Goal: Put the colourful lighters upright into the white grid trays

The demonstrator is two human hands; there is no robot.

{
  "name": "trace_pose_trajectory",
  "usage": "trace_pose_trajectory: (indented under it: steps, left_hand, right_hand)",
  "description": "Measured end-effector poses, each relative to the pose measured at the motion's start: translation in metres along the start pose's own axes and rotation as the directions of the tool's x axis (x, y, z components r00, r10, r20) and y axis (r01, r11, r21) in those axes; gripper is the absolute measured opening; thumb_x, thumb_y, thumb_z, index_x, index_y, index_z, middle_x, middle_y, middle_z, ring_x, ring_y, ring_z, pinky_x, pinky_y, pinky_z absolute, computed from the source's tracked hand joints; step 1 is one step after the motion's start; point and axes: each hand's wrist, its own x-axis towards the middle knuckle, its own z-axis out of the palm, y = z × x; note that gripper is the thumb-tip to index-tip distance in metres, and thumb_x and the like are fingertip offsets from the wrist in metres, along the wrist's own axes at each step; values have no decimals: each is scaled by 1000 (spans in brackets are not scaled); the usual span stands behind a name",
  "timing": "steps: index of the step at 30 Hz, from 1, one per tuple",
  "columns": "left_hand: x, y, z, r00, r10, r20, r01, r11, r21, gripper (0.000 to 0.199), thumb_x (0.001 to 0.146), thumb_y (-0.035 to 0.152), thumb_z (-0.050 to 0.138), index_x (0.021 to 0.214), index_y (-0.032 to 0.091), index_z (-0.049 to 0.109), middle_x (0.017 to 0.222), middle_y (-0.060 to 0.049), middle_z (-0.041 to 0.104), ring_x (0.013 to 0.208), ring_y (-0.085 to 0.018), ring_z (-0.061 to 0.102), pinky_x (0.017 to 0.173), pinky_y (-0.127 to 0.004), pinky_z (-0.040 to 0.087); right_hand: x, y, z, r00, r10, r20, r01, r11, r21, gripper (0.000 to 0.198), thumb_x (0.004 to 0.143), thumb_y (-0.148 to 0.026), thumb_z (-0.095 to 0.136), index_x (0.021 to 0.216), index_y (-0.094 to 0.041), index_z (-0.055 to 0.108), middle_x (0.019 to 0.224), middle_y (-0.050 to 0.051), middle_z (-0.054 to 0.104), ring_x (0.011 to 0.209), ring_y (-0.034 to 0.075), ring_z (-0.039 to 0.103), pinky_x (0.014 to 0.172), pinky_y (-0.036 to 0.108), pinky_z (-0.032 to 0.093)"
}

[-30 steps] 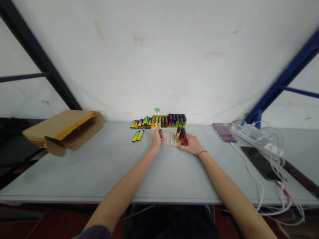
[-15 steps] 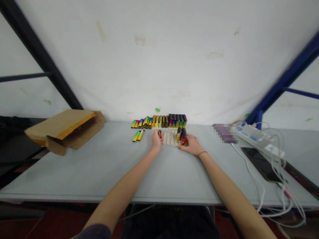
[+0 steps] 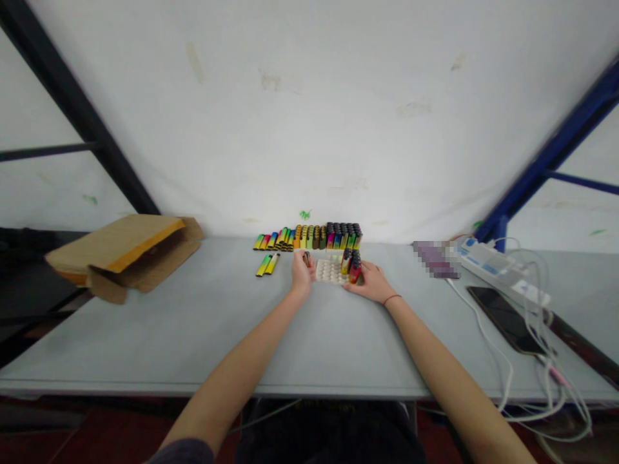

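My left hand (image 3: 302, 276) is closed around a lighter (image 3: 306, 259); only its dark upper end shows, the rest hidden by the fingers. Just right of it lies a white tray (image 3: 329, 272) with rows of small sockets. Several lighters (image 3: 346, 261) stand upright in the tray's right part, a red lighter (image 3: 355, 276) among them at the front. My right hand (image 3: 371, 282) is curled round the tray's right end, thumb in front and fingers at the side, close against the red lighter.
Behind the tray, packed upright lighters (image 3: 343, 237) stand by the wall. Loose colourful lighters (image 3: 273, 241) lie left of them, with two lighters (image 3: 267, 265) nearer. An open cardboard box (image 3: 140, 248) is at left. Phone (image 3: 503, 319), power strip (image 3: 503, 267) and white cables are at right.
My left hand has shifted very slightly left with the lighter in it. My right hand stays at the tray's right end.
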Motion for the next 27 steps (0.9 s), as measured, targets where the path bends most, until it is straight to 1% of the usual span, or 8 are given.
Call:
trace_pose_trajectory:
  steps: [7,10,13,16,18,21,23,27]
  left_hand:
    - [-2,-4,2,999,-10,-31,8,999,-51,45,98,35,25,56,22,33,40,8,19,33,-7,14,36,-19,12]
    - [1,-6,0,999,-2,47,2,1000,-17,45,98,46,27,61,22,37,43,9,23,34,-7,18,37,-19,15]
    - [5,-9,-2,982,96,159,-109,991,72,43,96,57,33,75,22,45,47,9,31,36,-8,25,39,-20,22]
    - [6,-17,-3,898,313,309,-386,898,213,32,94,53,47,94,21,51,59,6,49,48,-10,45,50,-21,40]
    - [5,-22,-3,780,458,428,-599,745,293,30,92,49,55,101,21,56,80,-1,63,74,-14,62,73,-26,51]
    - [5,-28,-4,627,525,575,-771,522,364,30,92,45,58,103,19,66,110,-10,66,111,-21,61,100,-34,49]
    - [6,-32,-5,607,475,637,-787,474,396,31,95,43,55,106,18,69,115,-12,66,115,-23,60,102,-36,49]
    - [11,-38,-7,628,383,678,-764,469,442,32,98,37,53,117,19,70,119,-11,70,113,-23,63,98,-36,52]
  right_hand:
    - [0,2,2,1000,-7,-5,7,1000,2,66,81,-56,70,131,-15,61,136,19,62,127,36,56,105,49,41]
    - [0,2,2,1000,-14,-6,14,1000,9,66,82,-57,70,131,-15,60,136,19,62,127,35,56,106,48,40]
    - [0,1,1,1000,-17,-13,17,1000,8,64,82,-58,69,129,-17,61,134,18,63,124,34,57,105,47,41]
    - [0,0,1,1000,-17,-19,17,1000,6,62,81,-58,70,127,-18,63,130,17,65,122,34,58,103,47,41]
    - [0,0,1,1000,-18,-18,18,1000,9,61,80,-57,71,126,-18,63,129,16,66,121,34,58,103,48,41]
    - [0,0,1,999,-19,-29,20,1000,12,61,80,-56,72,127,-18,62,128,16,66,120,34,59,103,48,42]
    - [0,0,2,999,-18,-39,18,1000,13,61,79,-55,73,126,-19,62,127,16,67,120,33,60,103,48,42]
    - [-1,-2,1,999,-19,-39,20,1000,12,61,79,-53,74,127,-18,63,129,16,66,121,33,60,104,48,42]
